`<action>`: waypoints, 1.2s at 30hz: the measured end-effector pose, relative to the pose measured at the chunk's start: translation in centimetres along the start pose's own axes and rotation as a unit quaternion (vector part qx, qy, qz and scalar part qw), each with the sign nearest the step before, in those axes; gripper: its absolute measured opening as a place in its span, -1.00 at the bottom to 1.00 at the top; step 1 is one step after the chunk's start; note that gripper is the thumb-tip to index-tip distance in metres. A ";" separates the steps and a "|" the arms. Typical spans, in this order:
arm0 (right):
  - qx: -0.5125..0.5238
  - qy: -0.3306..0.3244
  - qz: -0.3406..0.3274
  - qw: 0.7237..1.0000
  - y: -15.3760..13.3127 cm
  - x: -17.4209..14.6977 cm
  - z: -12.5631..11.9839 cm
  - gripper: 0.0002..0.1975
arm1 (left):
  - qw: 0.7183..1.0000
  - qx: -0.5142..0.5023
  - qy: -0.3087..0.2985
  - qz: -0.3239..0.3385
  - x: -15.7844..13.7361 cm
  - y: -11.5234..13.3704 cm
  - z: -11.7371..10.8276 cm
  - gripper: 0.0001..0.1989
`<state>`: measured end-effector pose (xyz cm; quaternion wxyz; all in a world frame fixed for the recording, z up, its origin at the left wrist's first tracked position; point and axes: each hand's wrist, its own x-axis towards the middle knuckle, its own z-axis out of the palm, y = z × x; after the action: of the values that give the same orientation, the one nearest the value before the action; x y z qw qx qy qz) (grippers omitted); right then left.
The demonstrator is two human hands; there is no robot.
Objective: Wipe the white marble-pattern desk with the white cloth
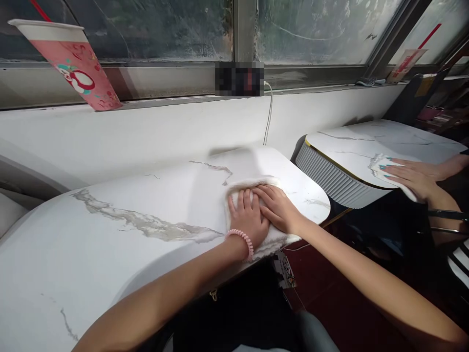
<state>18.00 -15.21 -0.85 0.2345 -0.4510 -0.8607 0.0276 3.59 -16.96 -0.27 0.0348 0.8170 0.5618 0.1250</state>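
A white fluffy cloth (273,243) lies on the white marble-patterned tabletop (161,181), near its right end. On it rests my left hand (249,220), flat, with the fingers stretched forward and a pink coil band round the wrist. My right hand (278,208) lies flat beside it and also presses on the cloth. Its fingers reach left and touch or overlap those of my left hand. Part of the cloth hangs at the table's front edge. Most of its surface is hidden beneath both hands.
On the windowsill stand a pink paper cup (82,73) and a second cup (406,63) with red straws. A white cable (270,112) runs down the wall from a blurred dark object (239,79). At right, another person's hands (417,173) press a white cloth on a second marble-patterned table (344,142).
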 end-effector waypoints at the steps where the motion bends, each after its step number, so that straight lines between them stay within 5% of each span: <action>1: -0.001 0.002 0.007 1.000 -0.5 -0.4 -0.1 -0.51 | 1.000 -0.002 -0.003 0.007 -0.4 0.0 -0.1 -0.44; 11: 0.027 0.024 0.060 0.998 -5.6 -1.0 0.6 -0.51 | 0.999 -0.023 -0.004 0.034 -4.1 -2.3 -1.0 -0.43; 17: 0.032 0.006 0.024 0.999 -6.1 1.1 2.0 -0.51 | 1.000 -0.025 -0.012 0.010 -4.2 -4.5 -1.7 -0.41; 28: 0.060 -0.036 -0.038 0.997 -2.8 10.2 4.9 -0.52 | 0.996 -0.031 0.010 -0.088 1.6 -9.3 -2.0 -0.46; 36: 0.054 -0.035 -0.016 0.998 -1.0 16.6 7.4 -0.55 | 0.993 -0.040 0.047 -0.099 6.7 -14.0 -1.6 -0.50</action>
<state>6.05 -1.50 -0.91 0.2285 -0.4227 -0.8728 0.0859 -7.30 -5.77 -0.37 0.0531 0.7488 0.6351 0.1820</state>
